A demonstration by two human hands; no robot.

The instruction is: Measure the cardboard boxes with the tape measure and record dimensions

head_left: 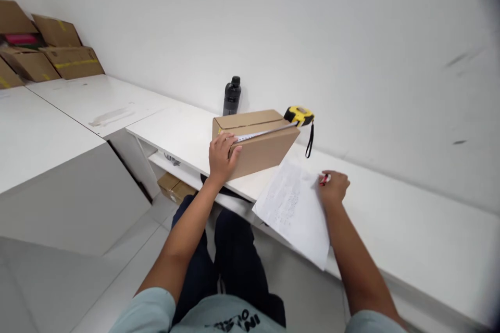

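A closed cardboard box sits on the white desk. Across its top runs the extended blade of a yellow and black tape measure, whose case rests at the box's right end with a black strap hanging down. My left hand is closed over the box's near left corner, pressing the blade's end there, with the thumb on the front face. To the right, my right hand grips a red and white pen over the upper right of a paper sheet with handwriting. The sheet overhangs the desk's front edge.
Behind the box, a dark bottle stands against the wall. Several cardboard boxes are stacked at the far left. Under the desktop, a shelf and a small brown box show near my legs.
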